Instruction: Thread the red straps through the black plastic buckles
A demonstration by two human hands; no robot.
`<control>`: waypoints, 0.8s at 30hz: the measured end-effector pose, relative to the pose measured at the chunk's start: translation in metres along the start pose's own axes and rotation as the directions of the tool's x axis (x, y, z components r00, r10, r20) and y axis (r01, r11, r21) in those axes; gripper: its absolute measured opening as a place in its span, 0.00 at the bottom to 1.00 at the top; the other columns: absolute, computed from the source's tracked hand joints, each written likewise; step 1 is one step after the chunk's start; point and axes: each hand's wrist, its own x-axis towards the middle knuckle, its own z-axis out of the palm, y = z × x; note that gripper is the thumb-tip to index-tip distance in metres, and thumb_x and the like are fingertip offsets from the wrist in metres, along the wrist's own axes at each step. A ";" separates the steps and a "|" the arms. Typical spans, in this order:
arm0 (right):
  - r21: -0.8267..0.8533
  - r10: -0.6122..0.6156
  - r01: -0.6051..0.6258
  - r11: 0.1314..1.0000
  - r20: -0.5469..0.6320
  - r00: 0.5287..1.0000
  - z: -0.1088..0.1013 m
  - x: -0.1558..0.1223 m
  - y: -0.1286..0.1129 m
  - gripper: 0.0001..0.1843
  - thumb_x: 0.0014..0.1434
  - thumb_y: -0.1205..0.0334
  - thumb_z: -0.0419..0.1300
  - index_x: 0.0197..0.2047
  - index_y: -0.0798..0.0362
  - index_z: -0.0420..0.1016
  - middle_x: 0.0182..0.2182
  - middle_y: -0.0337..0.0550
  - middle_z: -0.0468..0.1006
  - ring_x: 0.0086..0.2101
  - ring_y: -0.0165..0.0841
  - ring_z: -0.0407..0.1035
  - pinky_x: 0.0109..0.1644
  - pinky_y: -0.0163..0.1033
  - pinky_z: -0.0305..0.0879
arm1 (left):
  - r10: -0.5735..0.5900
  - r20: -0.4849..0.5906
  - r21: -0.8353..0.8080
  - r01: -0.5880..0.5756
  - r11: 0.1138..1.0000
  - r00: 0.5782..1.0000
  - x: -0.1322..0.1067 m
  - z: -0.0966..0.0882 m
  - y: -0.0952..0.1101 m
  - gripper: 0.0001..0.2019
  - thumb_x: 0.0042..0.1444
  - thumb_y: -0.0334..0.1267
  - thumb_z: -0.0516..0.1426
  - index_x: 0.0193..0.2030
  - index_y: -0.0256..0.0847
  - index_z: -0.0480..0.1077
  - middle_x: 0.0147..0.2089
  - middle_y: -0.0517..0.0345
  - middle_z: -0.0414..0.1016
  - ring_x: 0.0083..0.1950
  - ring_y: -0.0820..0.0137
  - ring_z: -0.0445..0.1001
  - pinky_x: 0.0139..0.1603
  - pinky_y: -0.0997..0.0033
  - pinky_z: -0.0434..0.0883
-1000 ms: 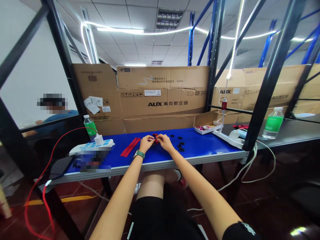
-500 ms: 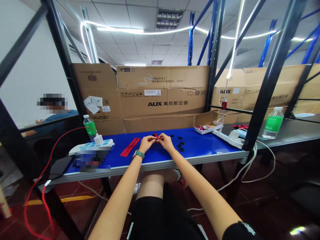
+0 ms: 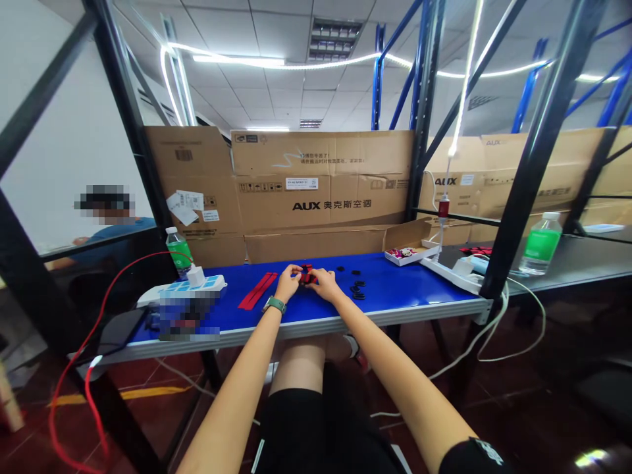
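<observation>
Left hand (image 3: 288, 284), right hand (image 3: 324, 288) close, both pinching small red-and-black cloth-like strip (image 3: 309, 279); seems straightening step; next move probably wants steady hold.

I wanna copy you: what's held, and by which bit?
A red-and-black strip, seemingly by its ends: left grip at one, right grip opposite.

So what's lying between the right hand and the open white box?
Several small black pieces lie scattered there on the blue tabletop, between the right hand and the open white box, as the head view shows.
</observation>
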 end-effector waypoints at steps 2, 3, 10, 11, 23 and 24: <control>-0.059 -0.005 0.005 0.998 -0.001 1.000 0.000 -0.001 -0.003 0.11 0.62 0.62 0.64 0.48 0.49 0.74 0.43 0.44 0.77 0.48 0.39 0.66 0.52 0.44 0.51 | 0.005 -0.109 0.074 0.003 0.997 0.994 0.001 -0.003 -0.003 0.08 0.52 0.26 0.56 0.38 0.38 0.73 0.41 0.51 0.78 0.44 0.65 0.77 0.53 0.61 0.74; -0.084 -0.015 0.014 0.996 -0.011 1.000 0.000 -0.001 -0.005 0.09 0.64 0.62 0.63 0.48 0.49 0.74 0.43 0.44 0.77 0.48 0.39 0.65 0.52 0.44 0.51 | 0.009 -0.154 0.103 0.007 0.995 0.988 0.001 -0.005 -0.004 0.09 0.52 0.25 0.55 0.38 0.39 0.73 0.41 0.51 0.78 0.44 0.65 0.77 0.54 0.60 0.73; -0.200 -0.008 -0.011 0.980 -0.097 0.995 -0.004 -0.004 -0.015 0.13 0.71 0.56 0.51 0.41 0.51 0.75 0.50 0.49 0.72 0.50 0.41 0.61 0.51 0.45 0.52 | 0.022 -0.225 0.163 0.016 0.987 0.974 0.001 -0.011 -0.009 0.11 0.48 0.23 0.55 0.34 0.41 0.75 0.38 0.53 0.80 0.45 0.61 0.78 0.56 0.59 0.71; -0.202 0.005 -0.024 0.979 -0.094 0.996 -0.005 -0.004 -0.015 0.14 0.72 0.56 0.50 0.42 0.51 0.74 0.49 0.50 0.73 0.50 0.41 0.62 0.52 0.46 0.52 | 0.032 -0.210 0.171 0.004 0.985 0.977 0.001 -0.011 -0.008 0.12 0.48 0.23 0.55 0.34 0.41 0.75 0.38 0.53 0.80 0.45 0.61 0.78 0.56 0.59 0.71; -0.067 -0.074 0.072 0.995 -0.034 0.997 -0.012 -0.008 -0.018 0.15 0.62 0.52 0.64 0.49 0.50 0.72 0.45 0.46 0.79 0.47 0.40 0.71 0.48 0.41 0.54 | 0.029 0.011 0.072 -0.030 0.997 1.000 -0.001 -0.005 0.005 0.08 0.54 0.32 0.61 0.39 0.37 0.80 0.42 0.48 0.83 0.42 0.62 0.80 0.50 0.60 0.76; -0.089 -0.069 0.065 0.994 -0.032 0.997 -0.013 -0.008 -0.018 0.14 0.62 0.53 0.64 0.47 0.50 0.73 0.44 0.46 0.80 0.46 0.40 0.72 0.48 0.41 0.54 | 0.028 0.019 0.081 -0.029 0.996 0.999 -0.001 -0.005 0.006 0.08 0.54 0.33 0.61 0.39 0.37 0.80 0.42 0.48 0.83 0.42 0.62 0.80 0.50 0.60 0.76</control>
